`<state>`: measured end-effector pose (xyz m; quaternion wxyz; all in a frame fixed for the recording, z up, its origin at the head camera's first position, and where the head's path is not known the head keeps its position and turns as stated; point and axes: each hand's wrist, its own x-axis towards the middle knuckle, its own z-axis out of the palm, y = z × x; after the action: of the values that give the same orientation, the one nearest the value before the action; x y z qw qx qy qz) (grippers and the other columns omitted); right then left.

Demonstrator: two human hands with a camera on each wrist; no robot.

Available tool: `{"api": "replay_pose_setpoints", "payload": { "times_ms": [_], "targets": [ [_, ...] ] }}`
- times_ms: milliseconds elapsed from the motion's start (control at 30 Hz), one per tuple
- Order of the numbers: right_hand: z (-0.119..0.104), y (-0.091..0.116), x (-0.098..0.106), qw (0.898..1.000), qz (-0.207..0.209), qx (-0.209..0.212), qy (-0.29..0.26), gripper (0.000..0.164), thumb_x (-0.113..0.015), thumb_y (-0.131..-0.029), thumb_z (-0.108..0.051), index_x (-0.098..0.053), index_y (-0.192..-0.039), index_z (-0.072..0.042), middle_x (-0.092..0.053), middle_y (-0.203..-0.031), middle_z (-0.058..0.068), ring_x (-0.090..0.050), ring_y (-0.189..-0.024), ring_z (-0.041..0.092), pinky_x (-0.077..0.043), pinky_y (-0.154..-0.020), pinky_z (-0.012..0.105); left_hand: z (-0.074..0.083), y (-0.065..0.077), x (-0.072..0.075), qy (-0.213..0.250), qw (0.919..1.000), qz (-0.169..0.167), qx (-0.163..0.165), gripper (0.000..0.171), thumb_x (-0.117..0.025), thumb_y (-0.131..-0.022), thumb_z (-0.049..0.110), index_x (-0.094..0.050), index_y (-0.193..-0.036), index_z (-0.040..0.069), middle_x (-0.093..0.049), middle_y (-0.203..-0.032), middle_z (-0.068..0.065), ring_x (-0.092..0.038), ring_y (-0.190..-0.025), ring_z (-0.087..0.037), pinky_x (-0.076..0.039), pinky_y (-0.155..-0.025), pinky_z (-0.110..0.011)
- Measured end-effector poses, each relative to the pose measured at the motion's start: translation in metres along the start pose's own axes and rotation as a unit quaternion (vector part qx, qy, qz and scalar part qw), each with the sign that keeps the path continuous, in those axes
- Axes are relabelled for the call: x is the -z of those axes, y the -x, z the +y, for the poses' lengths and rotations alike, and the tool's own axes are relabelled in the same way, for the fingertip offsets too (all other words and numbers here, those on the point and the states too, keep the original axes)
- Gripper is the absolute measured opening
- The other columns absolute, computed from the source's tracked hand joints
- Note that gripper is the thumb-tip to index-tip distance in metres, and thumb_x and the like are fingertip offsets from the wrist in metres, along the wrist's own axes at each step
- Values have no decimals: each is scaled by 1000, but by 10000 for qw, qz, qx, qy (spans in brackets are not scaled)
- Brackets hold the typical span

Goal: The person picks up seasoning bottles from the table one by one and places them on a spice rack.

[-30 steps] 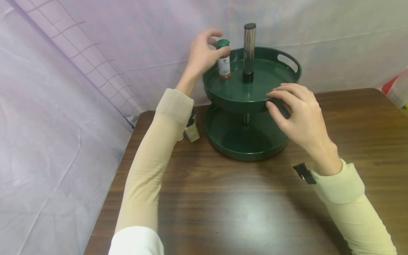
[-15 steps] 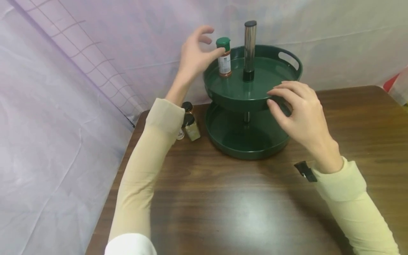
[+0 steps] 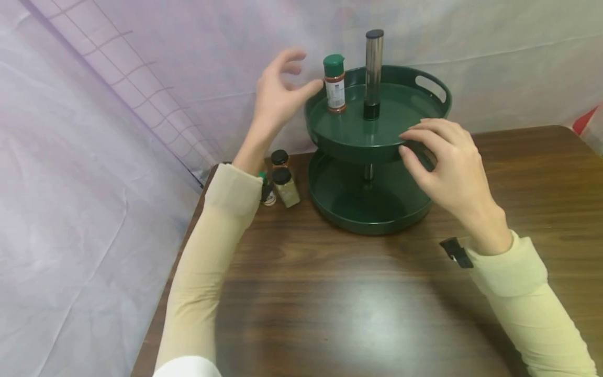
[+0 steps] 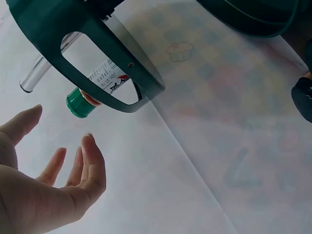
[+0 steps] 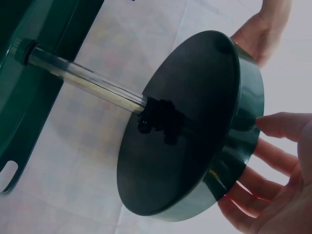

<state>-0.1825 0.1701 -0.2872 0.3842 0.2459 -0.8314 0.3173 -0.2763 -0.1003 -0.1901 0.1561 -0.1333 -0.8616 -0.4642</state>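
Though near upper tray rim (image 3: 358,152), left hand (image 3: 279,90) across a gap from bottle (image 3: 336,93)

Pale glare whitens the table (image 3: 372,314) at lower centre of the head view, and my left hand (image 3: 278,93) looks slightly blurred; my right wrist view is dimmer, the tray (image 5: 195,83) shadowed underneath.

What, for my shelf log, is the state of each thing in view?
Green-capped spice bottle: upright, capped, on upper tray.
Two-tier green stand: upright.
Two black-capped jars: upright, capped.
Bottle by left cuff: partly hidden.
Left hand: holding nothing.
Right hand: fingers at upper tray's rim.
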Motion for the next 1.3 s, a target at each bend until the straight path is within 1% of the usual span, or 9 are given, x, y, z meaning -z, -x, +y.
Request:
{"api": "replay_pose_setpoints", "payload": {
  "times_ms": [100,300,467,633,700,867,1033,1167,1300],
  "targets": [
    [0,0,0,10000,-16,16,1,18,-72,-90,-6,-75,-107,1,-69,-114,17,-57,-117,39,-40,-106,52,-4,8,4,-27,10000,58,-51,58,-77,-90,27,-55,-144,20,-55,-137,-6,-62,-106,-21,-53,-87,-31],
    [-1,-1,1,10000,9,15,-10,18,-73,-90,-6,-75,-106,1,-69,-113,17,-57,-116,39,-40,-106,52,-9,22,9,-308,9993,186,-116,59,-77,-90,31,-55,-143,18,-55,-136,-6,-61,-104,-19,-51,-83,-31],
    [-2,-1,2,10000,-4,8,-18,18,-73,-90,-6,-75,-106,1,-69,-114,18,-57,-117,39,-41,-105,52,-16,33,13,-564,9981,232,-76,58,-77,-90,33,-56,-142,17,-55,-134,-7,-59,-107,-22,-50,-86,-32],
    [-2,0,3,10000,5,-18,-18,18,-72,-90,-6,-75,-107,1,-69,-114,17,-57,-118,39,-40,-106,52,-25,44,16,-745,9969,219,-127,59,-76,-90,34,-55,-141,15,-55,-132,-10,-58,-108,-24,-48,-89,-36],
    [-3,0,3,10000,-21,-35,-14,18,-72,-90,-5,-75,-107,1,-69,-114,17,-57,-118,39,-40,-106,52,-30,48,18,-751,9968,267,-76,59,-76,-90,35,-55,-141,15,-55,-132,-10,-58,-108,-24,-48,-89,-37],
    [-4,1,4,10000,-35,-63,-12,19,-72,-90,-6,-75,-107,1,-69,-115,18,-56,-119,39,-40,-107,52,-44,59,25,-690,9967,400,170,59,-77,-89,36,-55,-140,16,-56,-132,-8,-58,-110,-25,-48,-90,-39],
    [-4,1,6,10000,-22,-51,13,18,-72,-90,-5,-75,-107,1,-69,-115,18,-57,-119,39,-39,-107,52,-58,69,29,-657,9963,516,217,59,-79,-88,34,-56,-139,13,-56,-132,-11,-57,-110,-29,-48,-91,-42],
    [-4,1,6,10000,-31,-47,-7,18,-72,-90,-5,-75,-107,2,-69,-115,19,-57,-119,39,-39,-107,52,-69,78,32,-774,9945,618,350,60,-79,-87,33,-56,-138,11,-55,-133,-12,-57,-110,-29,-47,-93,-43],
    [-4,2,5,10000,-32,-55,-24,18,-72,-90,-5,-75,-107,2,-69,-115,19,-56,-119,39,-39,-107,52,-84,87,35,-843,9927,675,532,60,-78,-88,32,-55,-139,10,-53,-134,-15,-55,-112,-33,-47,-94,-44]
  ]
}}
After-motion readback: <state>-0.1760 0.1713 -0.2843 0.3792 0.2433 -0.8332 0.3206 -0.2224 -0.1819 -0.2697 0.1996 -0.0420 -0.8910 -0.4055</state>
